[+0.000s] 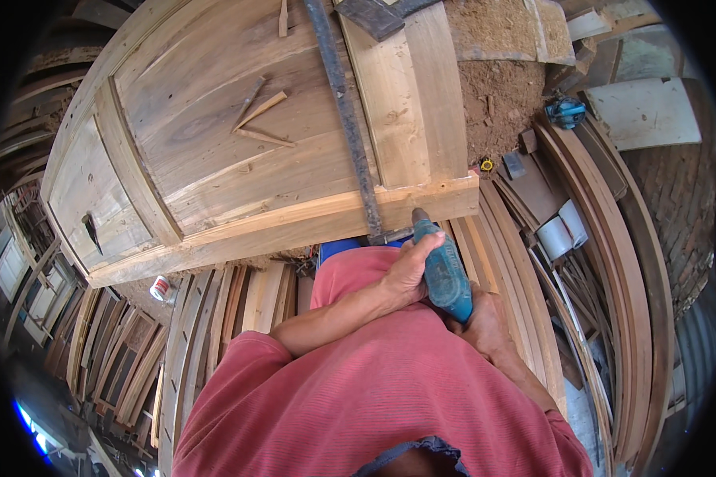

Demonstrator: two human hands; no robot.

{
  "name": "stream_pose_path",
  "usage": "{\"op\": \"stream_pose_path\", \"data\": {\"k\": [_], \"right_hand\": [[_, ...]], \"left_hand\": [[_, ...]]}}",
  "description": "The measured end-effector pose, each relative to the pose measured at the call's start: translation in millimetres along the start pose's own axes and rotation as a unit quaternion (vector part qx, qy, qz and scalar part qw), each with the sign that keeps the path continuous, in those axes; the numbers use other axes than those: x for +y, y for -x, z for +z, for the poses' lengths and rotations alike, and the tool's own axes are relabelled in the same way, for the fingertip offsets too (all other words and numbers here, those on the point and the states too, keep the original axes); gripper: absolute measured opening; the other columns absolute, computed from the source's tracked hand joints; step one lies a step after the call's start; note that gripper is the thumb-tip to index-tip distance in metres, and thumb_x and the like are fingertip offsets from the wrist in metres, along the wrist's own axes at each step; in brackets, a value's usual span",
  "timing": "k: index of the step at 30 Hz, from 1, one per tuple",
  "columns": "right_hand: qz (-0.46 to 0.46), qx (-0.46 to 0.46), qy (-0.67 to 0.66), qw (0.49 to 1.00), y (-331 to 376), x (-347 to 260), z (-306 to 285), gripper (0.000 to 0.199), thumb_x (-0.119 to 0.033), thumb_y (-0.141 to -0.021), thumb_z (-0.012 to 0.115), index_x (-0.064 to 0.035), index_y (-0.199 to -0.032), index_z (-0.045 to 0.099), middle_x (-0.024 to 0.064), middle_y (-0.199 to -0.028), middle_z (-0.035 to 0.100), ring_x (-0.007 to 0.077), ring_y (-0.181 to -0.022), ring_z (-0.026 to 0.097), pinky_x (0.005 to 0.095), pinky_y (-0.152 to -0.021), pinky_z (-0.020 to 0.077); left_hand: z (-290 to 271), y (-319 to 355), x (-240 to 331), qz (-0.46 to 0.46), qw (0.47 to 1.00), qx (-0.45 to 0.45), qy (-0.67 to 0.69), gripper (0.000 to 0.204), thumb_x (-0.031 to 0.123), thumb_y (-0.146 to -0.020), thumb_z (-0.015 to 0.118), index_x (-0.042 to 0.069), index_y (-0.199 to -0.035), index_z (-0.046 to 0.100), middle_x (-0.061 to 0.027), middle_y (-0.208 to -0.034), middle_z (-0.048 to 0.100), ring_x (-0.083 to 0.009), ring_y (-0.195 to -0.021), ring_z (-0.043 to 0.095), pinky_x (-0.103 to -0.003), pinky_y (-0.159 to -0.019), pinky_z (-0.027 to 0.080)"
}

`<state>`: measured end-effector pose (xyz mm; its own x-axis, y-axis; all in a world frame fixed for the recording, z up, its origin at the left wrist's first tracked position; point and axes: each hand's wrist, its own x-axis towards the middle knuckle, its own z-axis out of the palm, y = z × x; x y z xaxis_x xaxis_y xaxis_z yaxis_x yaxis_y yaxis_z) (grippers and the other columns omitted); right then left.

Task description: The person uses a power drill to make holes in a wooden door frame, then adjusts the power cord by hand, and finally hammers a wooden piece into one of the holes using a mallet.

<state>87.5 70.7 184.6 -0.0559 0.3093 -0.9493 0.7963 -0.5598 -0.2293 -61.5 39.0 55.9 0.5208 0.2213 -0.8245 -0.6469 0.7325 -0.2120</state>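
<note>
A teal power drill (447, 278) points away from me, its dark nose at the near edge rail of a wooden panelled door (294, 220). My left hand (410, 269) is closed around the front of the drill's body. My right hand (485, 322) grips its rear end, the fingers partly hidden behind the tool. Whether a bit has entered the wood cannot be made out. Left of the drill, a long metal bar clamp (344, 111) lies across the door, its near end at the rail. Several thin wooden sticks (264, 110) rest on the panel.
A dark tool (91, 230) lies on the door's left end. Stacked planks (605, 262) run along the right, with a blue power tool (565, 112), a tape measure (486, 164) and a white container (563, 230). A white-and-red container (161, 288) sits below the door's left part.
</note>
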Motion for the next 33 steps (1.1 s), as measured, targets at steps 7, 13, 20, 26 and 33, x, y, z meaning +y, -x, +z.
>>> {"op": "stream_pose_path", "data": {"k": [7, 13, 20, 26, 33], "right_hand": [[-0.006, -0.005, 0.024, 1.0, -3.5, 3.8, 3.4, 0.045, -0.016, -0.072, 0.075, 0.0091, -0.107, 0.061, 0.0295, -0.086, 0.07, 0.0459, -0.086, 0.071, 0.0517, -0.082, 0.0549], [0.024, -0.018, 0.034, 0.999, -4.3, -7.0, -3.7, 0.045, -0.016, -0.072, 0.076, 0.0081, -0.107, 0.06, 0.029, -0.086, 0.071, 0.0456, -0.086, 0.071, 0.0521, -0.081, 0.0546], [-0.006, -0.017, 0.053, 0.998, -7.4, -3.3, -3.1, 0.046, -0.017, -0.072, 0.076, 0.0077, -0.107, 0.06, 0.0274, -0.089, 0.071, 0.045, -0.088, 0.071, 0.0521, -0.081, 0.0547], [0.004, -0.023, 0.071, 0.997, -9.4, -5.4, -4.2, 0.047, -0.018, -0.072, 0.079, 0.0068, -0.108, 0.061, 0.0269, -0.087, 0.071, 0.0444, -0.087, 0.071, 0.0519, -0.081, 0.055], [0.028, -0.043, 0.108, 0.993, -18.1, -24.6, -11.4, 0.05, -0.021, -0.074, 0.08, 0.0075, -0.111, 0.061, 0.026, -0.088, 0.072, 0.0437, -0.086, 0.072, 0.0523, -0.079, 0.0552]], "left_hand": [[-6.0, -0.1, 1.0, -0.008, 1.0, -0.019, -0.013, 0.041, 0.039, -0.098, 0.063, 0.001, -0.113, 0.059, -0.0144, -0.1, 0.068, -0.0255, -0.087, 0.071, -0.043, -0.08, 0.062], [-9.0, -1.6, 2.1, -0.017, 1.0, -0.02, 0.0, 0.045, 0.04, -0.099, 0.062, -0.001, -0.115, 0.06, -0.0152, -0.1, 0.069, -0.0253, -0.087, 0.071, -0.043, -0.081, 0.061], [-10.3, -3.8, 2.7, -0.007, 0.999, -0.033, 0.001, 0.045, 0.041, -0.1, 0.06, -0.002, -0.115, 0.061, -0.0138, -0.098, 0.069, -0.0243, -0.086, 0.07, -0.041, -0.081, 0.061], [-8.3, -2.2, 5.3, -0.011, 0.999, -0.042, -0.003, 0.049, 0.043, -0.099, 0.06, -0.002, -0.119, 0.06, -0.0144, -0.101, 0.069, -0.0243, -0.09, 0.07, -0.042, -0.084, 0.06], [-11.5, -2.8, 11.1, -0.031, 0.999, -0.015, 0.023, 0.053, 0.044, -0.098, 0.06, -0.004, -0.122, 0.059, -0.017, -0.103, 0.068, -0.028, -0.094, 0.069, -0.044, -0.088, 0.059]]}}
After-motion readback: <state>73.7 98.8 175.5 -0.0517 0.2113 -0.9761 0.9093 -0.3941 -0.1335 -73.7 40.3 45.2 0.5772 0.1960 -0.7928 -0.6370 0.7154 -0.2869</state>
